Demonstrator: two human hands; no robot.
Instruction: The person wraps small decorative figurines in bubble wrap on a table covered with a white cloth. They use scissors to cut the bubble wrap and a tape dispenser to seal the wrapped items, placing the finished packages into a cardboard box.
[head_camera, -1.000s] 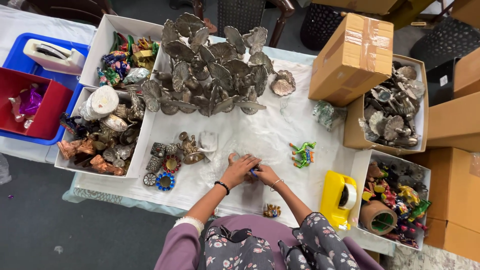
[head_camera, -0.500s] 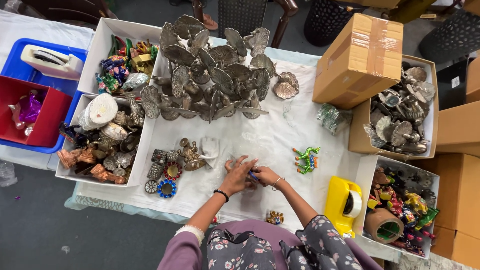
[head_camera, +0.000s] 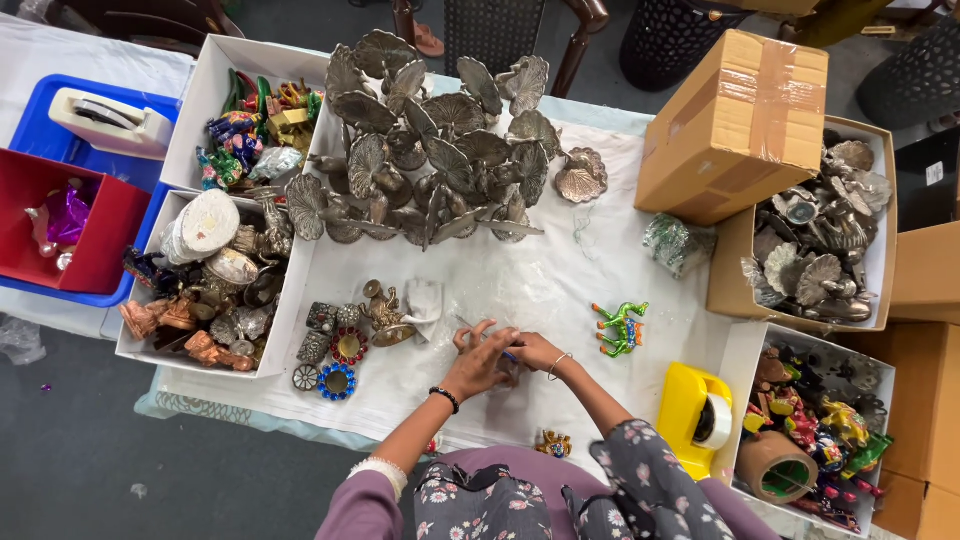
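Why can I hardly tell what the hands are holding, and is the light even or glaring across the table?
In the head view, light is soft and even, shadows faint; dull glints on the metal peacock figures, no harsh glare. The left hand and right hand meet over a small item that they hide, too small to tell. The white cloth is bright yet not washed out; edges bow slightly.
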